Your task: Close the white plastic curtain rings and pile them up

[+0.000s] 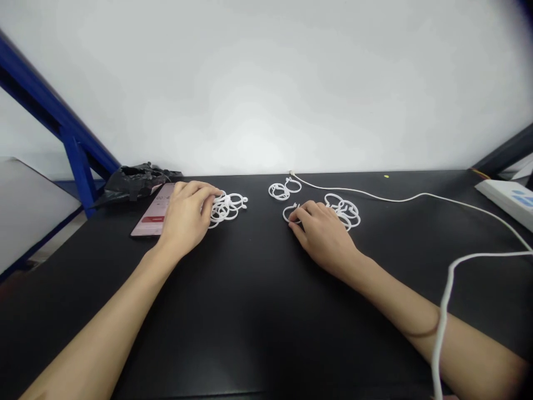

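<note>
My left hand (pixel 189 214) reaches into a pile of white plastic rings (pixel 233 208) with small tabs, like curtain rings. Its thumb and fingers are closed around the pile's left edge, on a ring partly covered by the fingertips. On the right, my right hand (pixel 322 233) pinches a single white ring (pixel 285 214) between thumb and fingers, low over the black table. Another cluster of white rings (pixel 352 214) lies just beyond that hand and is partly hidden by it. Between the hands, farther back, rest a few more rings (pixel 278 191).
A phone (pixel 145 226) with a lit timer screen lies beside my left hand, near a crumpled black plastic bag (pixel 133 180). A white cable (pixel 391 199) crosses the black table (pixel 250 316) and passes over my right forearm. A white power strip (pixel 508 200) is at the right.
</note>
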A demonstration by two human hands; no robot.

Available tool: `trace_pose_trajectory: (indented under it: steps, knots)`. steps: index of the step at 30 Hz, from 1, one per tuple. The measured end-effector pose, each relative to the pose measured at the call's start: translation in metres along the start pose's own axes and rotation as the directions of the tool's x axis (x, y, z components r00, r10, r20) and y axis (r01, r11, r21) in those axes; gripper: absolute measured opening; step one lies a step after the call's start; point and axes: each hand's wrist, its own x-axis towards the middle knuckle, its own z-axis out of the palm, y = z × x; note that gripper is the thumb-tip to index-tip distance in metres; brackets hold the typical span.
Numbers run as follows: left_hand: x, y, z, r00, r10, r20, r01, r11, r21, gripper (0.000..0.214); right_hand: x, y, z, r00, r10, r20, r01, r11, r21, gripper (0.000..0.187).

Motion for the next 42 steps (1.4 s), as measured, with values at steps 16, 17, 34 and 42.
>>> trace_pose_trajectory:
  steps: [16,17,34,42]
  knots:
    - [-0.017,0.082,-0.009,0.954,-0.113,0.276,0.232,0.864,-0.447,0.023,-0.017,-0.026,-0.015,0.899,-0.318,-0.302,0.423,0.811,0.405,0.011]
    - [-0.017,0.080,-0.009,0.960,-0.109,0.259,0.221,0.862,-0.456,0.021,-0.019,-0.027,-0.016,0.909,-0.291,-0.300,0.402,0.804,0.438,0.009]
    - [-0.021,0.081,-0.009,0.972,0.179,0.153,-0.093,0.887,-0.452,0.014,-0.009,-0.020,-0.013,0.985,0.025,0.170,-0.156,0.536,0.829,0.017]
    - [-0.022,0.082,-0.010,0.963,0.251,0.098,-0.188,0.888,-0.419,0.013,-0.005,-0.015,-0.012,0.977,0.107,0.185,-0.213,0.408,0.888,0.026]
